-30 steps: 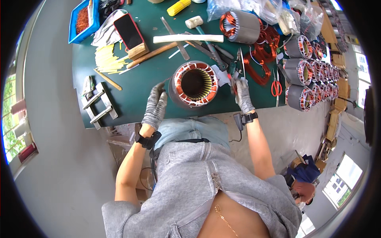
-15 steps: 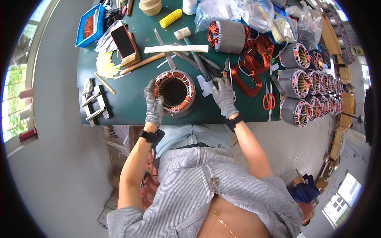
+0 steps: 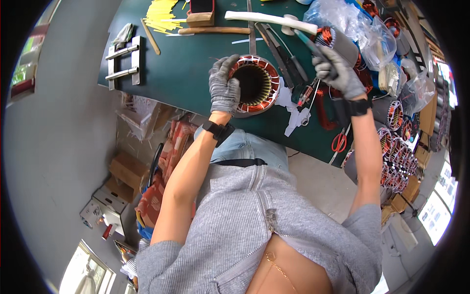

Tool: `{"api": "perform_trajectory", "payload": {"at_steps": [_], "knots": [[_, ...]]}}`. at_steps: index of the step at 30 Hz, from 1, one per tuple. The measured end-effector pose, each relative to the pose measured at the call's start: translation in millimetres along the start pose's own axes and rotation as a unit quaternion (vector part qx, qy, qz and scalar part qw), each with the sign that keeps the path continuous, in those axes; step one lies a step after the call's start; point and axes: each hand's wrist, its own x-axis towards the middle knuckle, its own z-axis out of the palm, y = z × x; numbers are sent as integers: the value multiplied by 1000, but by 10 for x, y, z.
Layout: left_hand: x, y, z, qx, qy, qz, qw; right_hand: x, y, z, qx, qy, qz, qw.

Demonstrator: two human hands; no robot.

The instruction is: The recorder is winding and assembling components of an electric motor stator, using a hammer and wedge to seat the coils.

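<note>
From beside the pliers (image 3: 305,95), the right hand (image 3: 341,74) had moved to the mallet (image 3: 308,41), fingers curled closed round it; the left hand (image 3: 224,85), fingers partly spread, touched the stator (image 3: 273,89) near the front edge of the worktop (image 3: 181,63).

Dark green flat bench (image 3: 181,73): steel twin-bar frame (image 3: 122,73) left, copper-wound ring-shaped stator (image 3: 274,83) near centre, red-handled scissors (image 3: 339,142) near right.

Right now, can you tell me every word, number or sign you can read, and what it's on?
I can't read any words, numbers or signs here.
Phone: the part of its screen in view is dark.
Wire ring and hammer: no writing I can make out.
Plastic bags and floor boxes: too blurred or small to tell.
</note>
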Motion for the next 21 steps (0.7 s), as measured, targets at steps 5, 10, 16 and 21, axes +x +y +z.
{"api": "perform_trajectory", "payload": {"at_steps": [5,10,16,21], "knots": [[47,-14,-9,-2,-51,31,998,-967,448,-26,174,-49,69,981],[197,24,-60,-16,-177,66,982,-1290,645,-30,261,-75,145,951],[395,7,-110,-4,-354,114,928,-1546,965,179,68,-80,-56,993],[-233,-10,-218,50,-109,157,980,-1794,1033,125,-240,172,-154,943]]}}
